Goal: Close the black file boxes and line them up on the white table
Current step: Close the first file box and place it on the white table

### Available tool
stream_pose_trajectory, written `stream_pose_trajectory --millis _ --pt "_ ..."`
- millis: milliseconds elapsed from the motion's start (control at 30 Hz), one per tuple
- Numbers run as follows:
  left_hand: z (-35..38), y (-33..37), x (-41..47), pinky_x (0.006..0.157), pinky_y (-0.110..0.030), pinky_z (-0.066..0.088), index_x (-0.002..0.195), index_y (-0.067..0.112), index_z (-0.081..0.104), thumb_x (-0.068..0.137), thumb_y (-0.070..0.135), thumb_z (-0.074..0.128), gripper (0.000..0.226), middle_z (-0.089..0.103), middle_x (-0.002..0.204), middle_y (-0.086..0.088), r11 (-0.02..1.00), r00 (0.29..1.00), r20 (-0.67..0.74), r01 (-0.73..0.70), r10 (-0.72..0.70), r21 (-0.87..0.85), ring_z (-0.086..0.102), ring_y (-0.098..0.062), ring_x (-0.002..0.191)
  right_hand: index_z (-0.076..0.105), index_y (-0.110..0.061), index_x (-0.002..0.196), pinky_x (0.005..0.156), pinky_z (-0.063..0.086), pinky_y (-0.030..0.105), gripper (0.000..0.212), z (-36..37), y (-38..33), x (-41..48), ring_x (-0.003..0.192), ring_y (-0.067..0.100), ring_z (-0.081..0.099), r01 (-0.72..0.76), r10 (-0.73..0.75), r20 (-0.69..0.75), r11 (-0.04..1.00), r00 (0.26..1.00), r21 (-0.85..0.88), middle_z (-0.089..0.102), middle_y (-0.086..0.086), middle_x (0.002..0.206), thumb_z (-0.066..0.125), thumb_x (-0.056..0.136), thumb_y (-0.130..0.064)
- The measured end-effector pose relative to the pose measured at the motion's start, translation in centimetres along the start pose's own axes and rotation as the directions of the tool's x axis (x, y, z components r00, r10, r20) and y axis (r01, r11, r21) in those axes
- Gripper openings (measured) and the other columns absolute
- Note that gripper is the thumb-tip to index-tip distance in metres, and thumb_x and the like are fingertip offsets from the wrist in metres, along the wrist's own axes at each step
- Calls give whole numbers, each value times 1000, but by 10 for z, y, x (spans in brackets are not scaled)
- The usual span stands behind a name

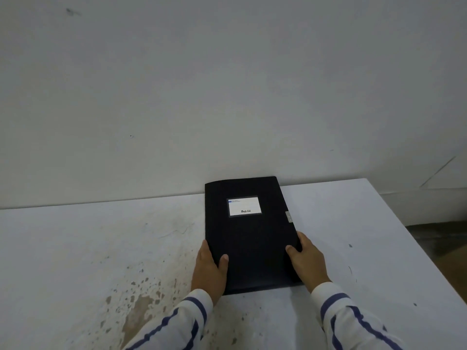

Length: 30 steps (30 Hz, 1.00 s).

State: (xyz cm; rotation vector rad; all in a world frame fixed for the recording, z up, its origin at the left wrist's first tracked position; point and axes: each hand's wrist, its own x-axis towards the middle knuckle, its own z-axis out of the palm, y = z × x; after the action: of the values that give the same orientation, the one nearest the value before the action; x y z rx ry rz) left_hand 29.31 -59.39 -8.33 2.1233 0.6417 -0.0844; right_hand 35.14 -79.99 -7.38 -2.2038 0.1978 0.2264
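Observation:
One black file box (252, 238) lies flat and closed on the white table (101, 248), its far end against the wall. A white label sits on its lid and a small metal clasp shows on its right edge. My left hand (209, 271) grips the box's near left edge, thumb on the lid. Along the near right edge my right hand (307, 261) holds it the same way, thumb on top. No other file box is in view.
A white wall (227, 97) rises directly behind the table. The table's right edge (414, 238) runs diagonally, with dark floor beyond it. Brown stains and chipped paint mark the tabletop at the near left (136, 306).

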Motion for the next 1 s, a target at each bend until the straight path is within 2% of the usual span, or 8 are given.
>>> stream_pose_trajectory --millis 67,133,233,300,367,433,600,1000 --pt "-3 2 1 108 -40 40 147 19 21 94 39 49 63 38 150 -2 1000 1000 16 1 -1 3 44 -26 134 47 -17 129 91 46 32 35 1 -1 0 107 28 58 5 -5 2 999 1000 -35 61 8 124 50 94 -21" --pt "-7 2 2 107 -39 40 145 19 24 93 39 51 62 40 149 -2 1000 999 29 -14 14 8 45 -25 133 42 -12 133 99 47 38 41 5 -4 -3 117 30 54 11 -15 -33 994 999 -108 54 12 133 51 94 -21" --pt "-17 -1 0 110 -38 37 146 16 26 93 38 52 63 36 151 -4 999 999 42 -36 35 24 40 -24 136 32 -10 142 110 37 42 55 15 -14 -13 135 32 37 77 -104 -83 957 991 -281 36 12 149 53 93 -23" --pt "-27 -5 -3 115 -38 29 150 15 18 94 38 50 68 25 158 -5 998 999 47 -20 18 51 29 -25 144 31 -12 143 116 29 42 56 25 -26 -24 141 30 26 152 -175 -31 917 984 -369 29 10 153 52 94 -26" --pt "-39 -11 -7 117 -37 25 151 15 18 96 37 48 67 21 159 -5 997 999 42 -13 10 70 25 -25 146 33 -14 143 119 23 41 53 39 -41 -36 145 26 19 219 -206 73 905 976 -364 27 7 155 50 95 -27" --pt "-54 -21 -13 117 -35 23 150 16 22 96 36 47 62 24 158 -5 996 999 44 -20 16 92 26 -25 145 35 -16 143 119 22 38 51 55 -56 -51 145 21 20 278 -229 175 894 958 -352 29 4 154 50 95 -26" --pt "-106 -54 -33 115 -32 27 145 18 34 97 34 45 52 34 154 -3 985 996 71 -59 48 162 33 -22 141 40 -19 140 114 31 33 46 102 -97 -97 138 19 31 384 -269 352 868 897 -314 34 1 150 47 95 -27" --pt "-295 -181 -129 113 -32 31 139 21 42 96 34 46 45 41 149 2 983 983 -164 -55 84 174 38 -18 138 39 -21 140 115 28 34 45 246 -210 -263 140 21 29 616 -469 442 732 765 -291 32 1 153 44 96 -29"
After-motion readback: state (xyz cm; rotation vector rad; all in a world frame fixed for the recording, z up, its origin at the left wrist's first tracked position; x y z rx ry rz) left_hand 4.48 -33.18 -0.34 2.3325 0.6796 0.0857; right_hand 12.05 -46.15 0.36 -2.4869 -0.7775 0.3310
